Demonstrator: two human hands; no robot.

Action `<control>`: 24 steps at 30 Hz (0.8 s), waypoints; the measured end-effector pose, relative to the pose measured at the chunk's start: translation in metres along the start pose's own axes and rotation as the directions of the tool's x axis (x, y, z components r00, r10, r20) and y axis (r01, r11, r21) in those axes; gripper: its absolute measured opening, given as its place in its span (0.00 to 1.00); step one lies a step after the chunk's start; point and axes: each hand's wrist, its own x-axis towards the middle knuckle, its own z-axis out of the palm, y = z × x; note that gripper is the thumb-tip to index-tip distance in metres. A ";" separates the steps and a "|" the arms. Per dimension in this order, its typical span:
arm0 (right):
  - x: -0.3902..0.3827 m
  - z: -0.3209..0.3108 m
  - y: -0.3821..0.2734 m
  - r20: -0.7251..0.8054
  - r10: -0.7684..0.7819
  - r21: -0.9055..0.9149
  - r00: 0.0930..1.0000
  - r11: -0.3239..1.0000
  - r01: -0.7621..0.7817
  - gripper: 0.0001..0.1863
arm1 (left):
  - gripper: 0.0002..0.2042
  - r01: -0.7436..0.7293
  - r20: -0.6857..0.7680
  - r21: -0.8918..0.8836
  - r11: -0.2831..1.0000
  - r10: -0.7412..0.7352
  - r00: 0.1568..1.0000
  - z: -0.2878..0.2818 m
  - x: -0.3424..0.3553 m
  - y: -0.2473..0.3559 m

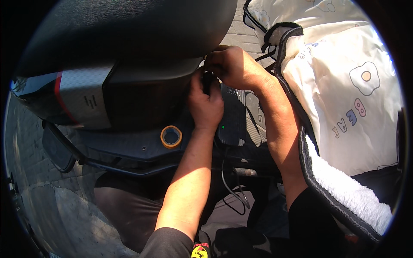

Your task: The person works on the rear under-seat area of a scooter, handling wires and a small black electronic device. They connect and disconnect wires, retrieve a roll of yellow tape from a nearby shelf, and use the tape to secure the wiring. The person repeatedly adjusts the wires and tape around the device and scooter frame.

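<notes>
My left hand (205, 105) and my right hand (234, 68) meet at the front of a scooter's black body, just below its seat (129, 30). The fingers of both are closed around a small dark part (209, 81), mostly hidden by the hands and in shadow. Beneath them, a flat black box (231, 122) with a small green light lies on the footboard (116, 144). Left of my left forearm, a roll of orange tape (164, 138) rests flat on that footboard. A thin black cable (223, 176) hangs in loops between my forearms.
A cream padded windshield cover (331, 86) with white fleece lining and black edging drapes along the right, close to my right forearm. A black tubular rail (124, 170) runs along the footboard's near side. Grey paving (64, 193) shows at the lower left.
</notes>
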 end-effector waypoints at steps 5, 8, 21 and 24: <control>0.001 0.000 0.000 -0.017 -0.011 0.040 1.000 0.999 0.011 0.08 | 0.14 0.007 -0.012 -0.007 1.000 -0.007 1.000 0.000 0.000 -0.002; 0.001 -0.001 0.001 -0.017 0.007 0.074 1.000 0.997 -0.006 0.08 | 0.13 0.014 -0.017 -0.025 1.000 -0.015 1.000 0.001 0.000 -0.001; -0.016 0.009 0.005 -0.102 0.127 0.288 0.987 0.953 -0.093 0.07 | 0.12 0.056 -0.001 -0.028 0.998 -0.056 0.998 0.003 0.002 -0.002; -0.022 0.018 0.004 -0.214 0.094 0.183 0.972 0.982 -0.055 0.08 | 0.12 0.043 0.001 -0.028 0.999 -0.043 0.999 0.002 0.003 -0.001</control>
